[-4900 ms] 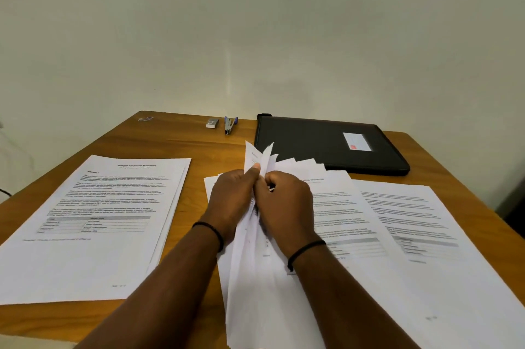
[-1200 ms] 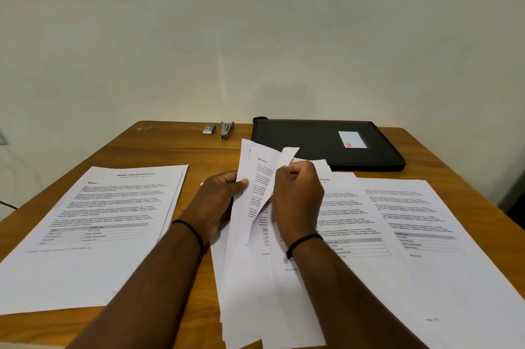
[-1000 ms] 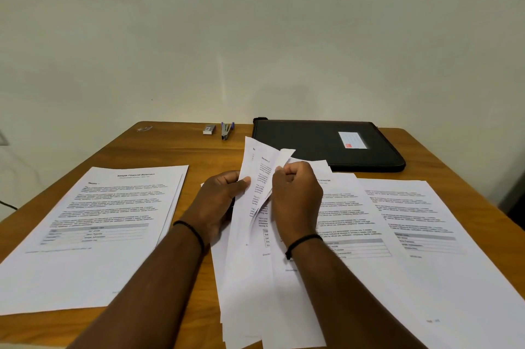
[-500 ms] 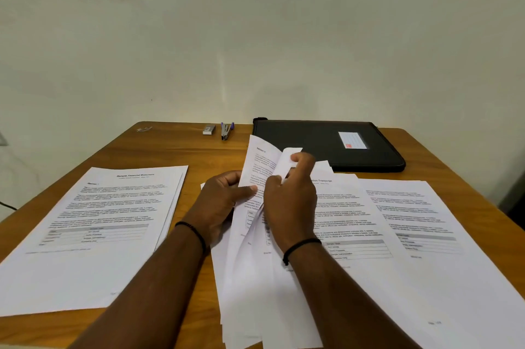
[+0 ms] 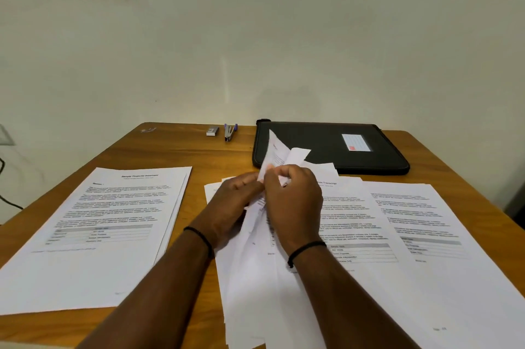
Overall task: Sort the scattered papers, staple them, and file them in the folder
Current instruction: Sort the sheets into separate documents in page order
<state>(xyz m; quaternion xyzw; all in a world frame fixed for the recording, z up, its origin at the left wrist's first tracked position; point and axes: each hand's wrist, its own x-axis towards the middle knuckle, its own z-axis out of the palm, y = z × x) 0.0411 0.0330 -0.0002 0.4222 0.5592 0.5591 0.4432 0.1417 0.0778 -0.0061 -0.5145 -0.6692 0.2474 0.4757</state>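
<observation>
Both hands work a loose stack of white printed papers (image 5: pixel 255 292) at the table's front middle. My left hand (image 5: pixel 230 206) holds the stack from its left side, thumb against the lifted sheets. My right hand (image 5: pixel 292 203) pinches the top corners of the sheets, which curl upward (image 5: pixel 279 154). A sorted pile of papers (image 5: pixel 108 232) lies flat at the left. More printed sheets (image 5: pixel 420 235) lie flat at the right. The black folder (image 5: pixel 326 149) lies shut at the back right. A small purple stapler (image 5: pixel 229 132) lies at the back edge.
A small staple box (image 5: pixel 212 131) sits left of the stapler. A tiny clip-like item (image 5: pixel 148 129) lies at the back left corner of the wooden table (image 5: pixel 159 149). A black cable (image 5: pixel 5 195) hangs past the left edge. A plain wall rises behind.
The hands have come closer together over the stack. My right hand has lowered its thumb and now pinches the raised sheet corners, which stand a little higher against the folder.
</observation>
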